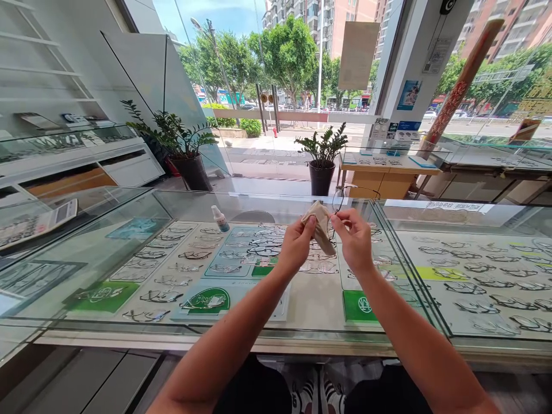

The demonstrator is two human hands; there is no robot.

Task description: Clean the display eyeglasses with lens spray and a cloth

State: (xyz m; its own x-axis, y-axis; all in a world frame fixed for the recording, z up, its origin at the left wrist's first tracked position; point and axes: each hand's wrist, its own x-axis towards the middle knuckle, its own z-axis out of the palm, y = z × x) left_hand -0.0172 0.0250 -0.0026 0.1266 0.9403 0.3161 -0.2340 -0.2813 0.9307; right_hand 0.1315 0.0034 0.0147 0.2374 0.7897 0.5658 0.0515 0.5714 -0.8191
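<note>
Both my hands are raised over a glass display counter [302, 322]. My left hand [296, 244] pinches a beige cleaning cloth [321, 227] that hangs down between the hands. My right hand [354, 237] is closed on a pair of thin dark-framed glasses [340, 202], whose rim and temple stick up above the fingers. The cloth is pressed against the glasses where the two hands meet. A small spray bottle [220, 218] with a blue label stands on the counter glass to the left of my hands.
Several rows of glasses lie inside the case under the glass. A calculator [52, 218] rests on the left counter. Two potted plants [322, 158] stand on the floor beyond, in front of large street windows. Another display counter [495, 276] adjoins on the right.
</note>
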